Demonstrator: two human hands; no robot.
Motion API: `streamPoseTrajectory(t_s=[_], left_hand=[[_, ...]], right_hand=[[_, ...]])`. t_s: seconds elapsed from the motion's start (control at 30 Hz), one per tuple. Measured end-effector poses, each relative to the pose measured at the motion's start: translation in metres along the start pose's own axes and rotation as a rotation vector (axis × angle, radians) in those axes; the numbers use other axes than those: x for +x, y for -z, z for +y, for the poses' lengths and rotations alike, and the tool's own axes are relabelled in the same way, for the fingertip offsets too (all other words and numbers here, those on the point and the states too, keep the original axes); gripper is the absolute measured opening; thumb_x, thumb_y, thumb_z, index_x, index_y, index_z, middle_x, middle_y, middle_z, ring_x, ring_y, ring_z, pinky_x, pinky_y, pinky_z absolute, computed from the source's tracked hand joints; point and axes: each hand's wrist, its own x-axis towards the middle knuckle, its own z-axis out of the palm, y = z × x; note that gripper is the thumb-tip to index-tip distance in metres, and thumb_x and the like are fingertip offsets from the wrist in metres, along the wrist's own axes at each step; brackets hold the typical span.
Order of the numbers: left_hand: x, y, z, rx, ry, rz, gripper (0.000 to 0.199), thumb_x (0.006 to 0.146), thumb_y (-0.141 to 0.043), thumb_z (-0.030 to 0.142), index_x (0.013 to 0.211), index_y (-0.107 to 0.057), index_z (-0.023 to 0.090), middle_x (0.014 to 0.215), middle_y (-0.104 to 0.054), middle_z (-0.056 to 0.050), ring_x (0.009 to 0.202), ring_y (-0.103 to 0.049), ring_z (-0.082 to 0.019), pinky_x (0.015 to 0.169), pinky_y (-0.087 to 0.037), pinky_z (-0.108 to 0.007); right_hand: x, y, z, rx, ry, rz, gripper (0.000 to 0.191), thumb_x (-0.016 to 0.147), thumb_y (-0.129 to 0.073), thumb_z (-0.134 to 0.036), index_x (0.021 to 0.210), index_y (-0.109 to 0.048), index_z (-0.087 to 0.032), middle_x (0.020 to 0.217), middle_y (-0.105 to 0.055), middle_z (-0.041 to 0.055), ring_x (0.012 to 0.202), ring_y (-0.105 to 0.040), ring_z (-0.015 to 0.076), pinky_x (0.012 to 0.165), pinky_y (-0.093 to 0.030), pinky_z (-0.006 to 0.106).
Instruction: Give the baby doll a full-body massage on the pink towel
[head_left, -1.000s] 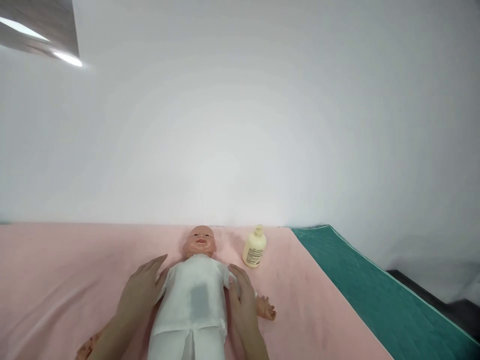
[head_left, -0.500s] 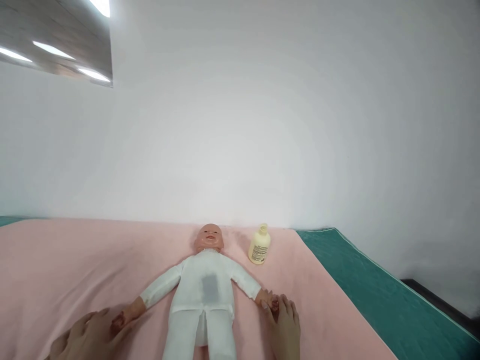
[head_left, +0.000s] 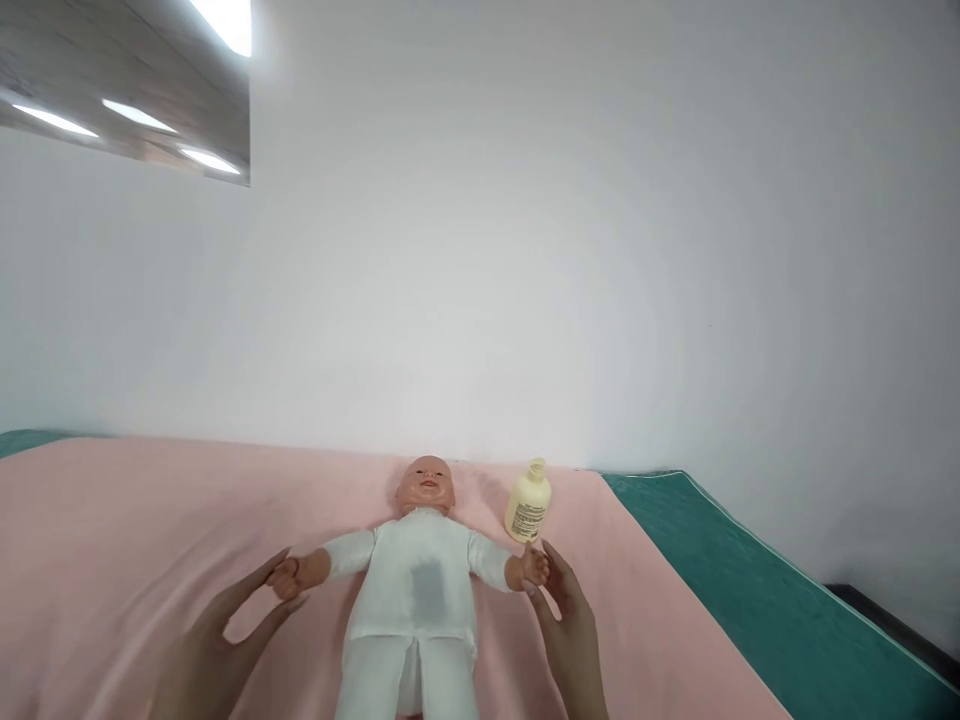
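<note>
A baby doll [head_left: 386, 600] in white cloth with a grey patch on its chest lies on its back, head away from me, arms spread out sideways. My left hand [head_left: 217, 630] has its thumb and forefinger on either side of the doll's hand at the left. At the other side, my right hand [head_left: 568, 625] holds the doll's other hand between thumb and forefinger. Beyond my right hand stands a pale yellow bottle [head_left: 528, 503] with dark print and no visible pump. The doll's lower legs are cut off by the bottom edge.
A pink cloth [head_left: 187, 510] lies beneath the doll and bottle. Green covering [head_left: 750, 570] shows along the right side of the surface. Behind rises a white wall [head_left: 480, 250]; a reflective panel [head_left: 150, 60] hangs at upper left.
The doll's forearms are now raised higher and drawn inward, and its sleeves look shorter. Both my hands moved up with the doll's hands, the left also rightward. The view shifted slightly.
</note>
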Motion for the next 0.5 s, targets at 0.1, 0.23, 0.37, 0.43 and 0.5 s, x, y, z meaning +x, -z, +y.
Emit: streamPoseTrajectory(t_s=[0.1, 0.23, 0.37, 0.43, 0.5], left_hand=[[0.010, 0.012, 0.043, -0.225, -0.009, -0.025, 0.048, 0.083, -0.056, 0.042, 0.128, -0.053, 0.029, 0.122, -0.066, -0.001, 0.106, -0.065, -0.025, 0.079, -0.057, -0.032], [0.015, 0.000, 0.086, -0.346, -0.431, -0.097, 0.035, 0.082, -0.058, 0.025, 0.116, -0.062, 0.030, 0.122, -0.066, 0.000, 0.113, -0.061, -0.022, 0.094, -0.051, -0.032], [0.012, -0.022, 0.101, -0.366, -0.778, -0.157, 0.050, 0.077, -0.061, 0.014, 0.124, -0.056, 0.029, 0.114, -0.070, -0.001, 0.099, -0.067, -0.020, 0.087, -0.054, -0.027], [0.010, -0.028, 0.104, -0.378, -0.848, -0.137, 0.054, 0.075, -0.060, 0.011, 0.126, -0.053, 0.028, 0.109, -0.072, 0.000, 0.092, -0.069, -0.019, 0.083, -0.055, -0.025], [0.009, -0.030, 0.106, -0.377, -0.874, -0.107, 0.059, 0.072, -0.058, 0.008, 0.127, -0.051, 0.029, 0.107, -0.073, 0.002, 0.088, -0.070, -0.018, 0.081, -0.055, -0.024]], right_hand=[[0.006, -0.014, -0.022, 0.023, 0.124, -0.155, 0.040, 0.083, -0.062, -0.035, 0.122, -0.061, -0.022, 0.122, -0.064, 0.0094, 0.114, -0.059, 0.0276, 0.098, -0.049, 0.039], [0.001, -0.039, -0.022, -0.041, 0.324, -0.362, 0.031, 0.087, -0.063, -0.027, 0.118, -0.063, -0.028, 0.119, -0.066, 0.0049, 0.112, -0.060, 0.0224, 0.097, -0.049, 0.034], [-0.005, -0.058, -0.004, -0.132, 0.761, -0.441, 0.032, 0.089, -0.063, -0.027, 0.121, -0.060, -0.028, 0.112, -0.069, 0.0043, 0.103, -0.065, 0.0189, 0.095, -0.051, 0.033], [-0.005, -0.061, 0.001, -0.172, 0.940, -0.438, 0.029, 0.092, -0.059, -0.025, 0.120, -0.058, -0.025, 0.109, -0.071, 0.0052, 0.101, -0.066, 0.0175, 0.096, -0.051, 0.032], [-0.004, -0.062, 0.001, -0.197, 1.032, -0.408, 0.026, 0.094, -0.056, -0.024, 0.119, -0.058, -0.025, 0.106, -0.072, 0.0054, 0.097, -0.067, 0.0161, 0.095, -0.052, 0.032]])
